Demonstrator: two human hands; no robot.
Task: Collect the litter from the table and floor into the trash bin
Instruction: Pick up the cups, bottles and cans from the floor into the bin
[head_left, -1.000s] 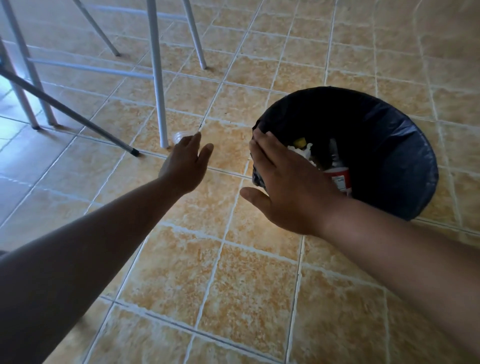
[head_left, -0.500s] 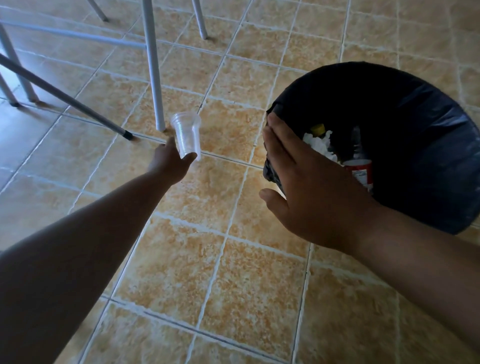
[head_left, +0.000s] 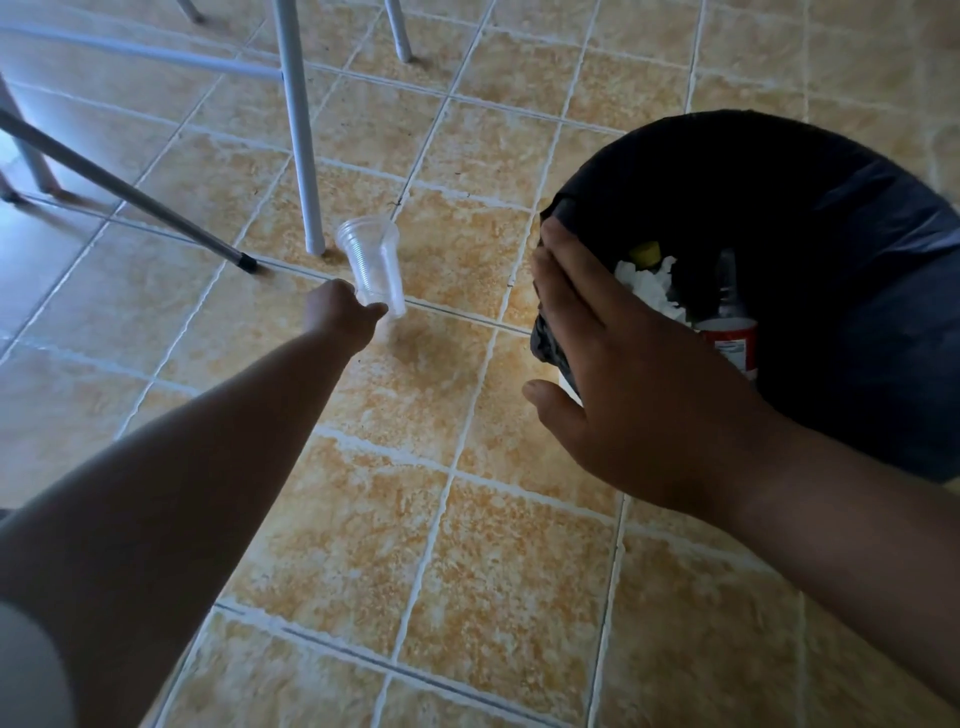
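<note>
The tiled floor (head_left: 493, 571) fills the head view. The trash bin (head_left: 857, 364), lined with a black bag, stands on it at the right.

Right hand (head_left: 639, 395): the fingers (head_left: 571, 280) are straight and held together, laid flat on the near rim of the bin liner. The thumb is spread apart from them. The hand grips nothing.

Left hand (head_left: 337, 317): the arm is extended forward. The fingers (head_left: 376, 310) are curled round the base of a clear plastic cup (head_left: 374, 265) and hold it. The cup's mouth points up and away from the person. It is beside the foot of a white table leg (head_left: 298, 130) and well apart from the bin, to its left.

Bin contents, as visible: a red-labelled can (head_left: 730, 343), crumpled white paper (head_left: 652, 286), a yellow cap (head_left: 644, 253).

Change: one second ago the left hand was spread open over the cup, which was low by the table leg. Half a second ago the cup was already in the grip, and its position has barely shifted since. The right hand has stayed on the rim throughout.
</note>
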